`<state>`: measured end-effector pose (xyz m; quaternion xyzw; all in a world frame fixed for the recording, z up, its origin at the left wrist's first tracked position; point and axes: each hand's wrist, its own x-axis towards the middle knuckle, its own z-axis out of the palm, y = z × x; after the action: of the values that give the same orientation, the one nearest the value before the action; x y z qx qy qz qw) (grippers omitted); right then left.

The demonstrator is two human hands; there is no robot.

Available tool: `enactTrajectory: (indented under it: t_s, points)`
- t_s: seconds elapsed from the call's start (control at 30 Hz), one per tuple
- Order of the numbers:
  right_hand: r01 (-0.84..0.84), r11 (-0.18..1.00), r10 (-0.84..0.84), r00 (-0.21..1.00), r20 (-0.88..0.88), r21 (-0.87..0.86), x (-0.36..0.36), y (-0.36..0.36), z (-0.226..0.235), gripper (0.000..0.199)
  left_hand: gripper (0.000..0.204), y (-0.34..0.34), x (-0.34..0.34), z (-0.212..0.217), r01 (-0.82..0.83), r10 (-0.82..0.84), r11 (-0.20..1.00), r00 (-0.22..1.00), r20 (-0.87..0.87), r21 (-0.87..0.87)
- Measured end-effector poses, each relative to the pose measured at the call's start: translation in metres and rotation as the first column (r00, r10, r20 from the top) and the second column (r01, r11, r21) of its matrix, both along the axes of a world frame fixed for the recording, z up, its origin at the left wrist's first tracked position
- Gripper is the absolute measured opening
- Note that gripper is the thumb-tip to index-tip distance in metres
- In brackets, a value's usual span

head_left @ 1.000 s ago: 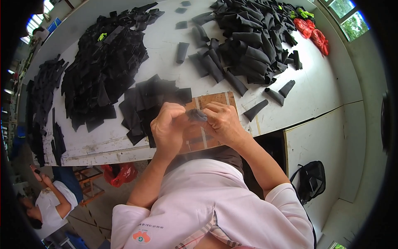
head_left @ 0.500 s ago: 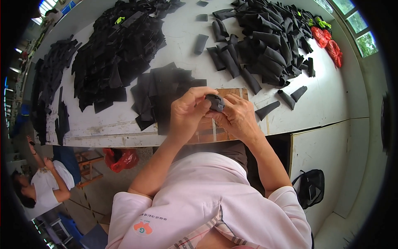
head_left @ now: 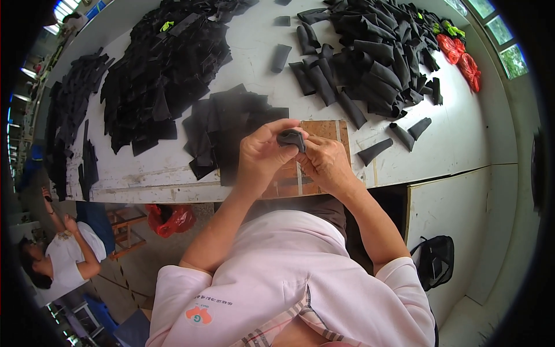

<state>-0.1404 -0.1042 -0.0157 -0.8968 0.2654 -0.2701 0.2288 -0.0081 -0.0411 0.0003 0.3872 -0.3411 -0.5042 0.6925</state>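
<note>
Over the near edge of the table, my left hand (head_left: 262,155) and my right hand (head_left: 327,162) pinch one small black fabric tube (head_left: 293,139) between them. Its curled, open end shows between my thumbs and fingers; the rest is hidden in my hands. Below lies a brown board (head_left: 331,128) with pale strips across it. To the left of my hands, flat black fabric pieces (head_left: 211,118) are spread in a loose stack. Several black tube-shaped pieces, one of them a short tube (head_left: 374,151), lie to the right of the board.
A large heap of flat black pieces (head_left: 156,87) covers the table's left, and a heap of black tubes (head_left: 376,63) its far right. Red plastic bags (head_left: 466,66) sit by the right wall. A seated person (head_left: 72,254), a stool (head_left: 124,231) and a black bag (head_left: 435,263) are below table level.
The fabric tube has shifted slightly left and turned in my fingers, so its open end shows more. My right fingers have drawn lower on it.
</note>
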Motion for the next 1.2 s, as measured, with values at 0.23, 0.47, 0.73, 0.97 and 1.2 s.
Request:
enactTrajectory:
  t_s: [0.23,0.47,0.73,0.97,1.2]
  points:
    - [-0.096,0.984,0.065,0.978,0.2,0.152,-0.005,0.002,-0.023,0.009,0.007,-0.01,-0.005,0.002,0.06,-0.041,0.998,0.897,0.441,-0.029]
    - [-0.135,0.987,0.108,0.96,0.258,0.09,-0.005,0.003,-0.024,0.008,0.011,-0.008,-0.004,0.01,-0.027,0.102,0.993,0.656,0.748,-0.113]
    - [-0.08,0.989,0.072,0.995,0.064,0.123,-0.004,-0.006,0.006,0.016,0.01,-0.003,-0.004,0.017,-0.048,0.125,0.974,0.929,0.348,-0.221]
    - [-0.103,0.991,0.104,0.994,-0.015,0.087,-0.001,-0.006,0.008,0.012,0.014,0.008,0.008,0.004,-0.145,0.128,0.98,0.983,-0.13,-0.135]
    - [-0.094,0.99,0.09,0.995,0.047,0.107,0.0,-0.001,-0.009,0.023,0.013,0.003,0.011,0.0,-0.144,0.15,0.969,0.988,0.018,-0.202]
